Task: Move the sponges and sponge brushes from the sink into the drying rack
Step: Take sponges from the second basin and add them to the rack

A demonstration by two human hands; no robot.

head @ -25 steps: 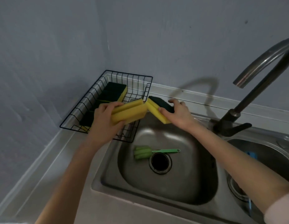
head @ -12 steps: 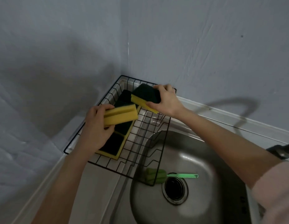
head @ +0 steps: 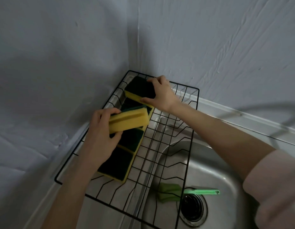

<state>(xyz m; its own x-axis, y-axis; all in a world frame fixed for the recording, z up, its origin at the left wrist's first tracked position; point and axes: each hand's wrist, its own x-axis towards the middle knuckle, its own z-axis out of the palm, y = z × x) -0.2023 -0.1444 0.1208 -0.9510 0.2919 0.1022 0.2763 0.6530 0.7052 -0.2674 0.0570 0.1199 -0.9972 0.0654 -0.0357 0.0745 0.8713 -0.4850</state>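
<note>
A black wire drying rack (head: 191, 129) sits in the corner, overhanging the steel sink (head: 214, 172). My left hand (head: 100, 136) grips a yellow sponge (head: 128, 121) with its yellow side up, above the rack's left side. My right hand (head: 161, 95) grips a second sponge (head: 140, 90), dark green side up, at the rack's far corner. Several yellow and green sponges (head: 117, 162) lie in a row along the rack's left side. A green sponge brush (head: 171, 190) lies in the sink beside the drain (head: 193, 207).
Grey walls meet in a corner right behind the rack. A narrow counter strip (head: 44, 195) runs along the left wall. A tap's shadow falls across the back ledge at the right.
Both hands have carried their sponges from above the sink's edge over into the rack. The right hand's sponge has gone to the far corner. The camera has swung left and closer.
</note>
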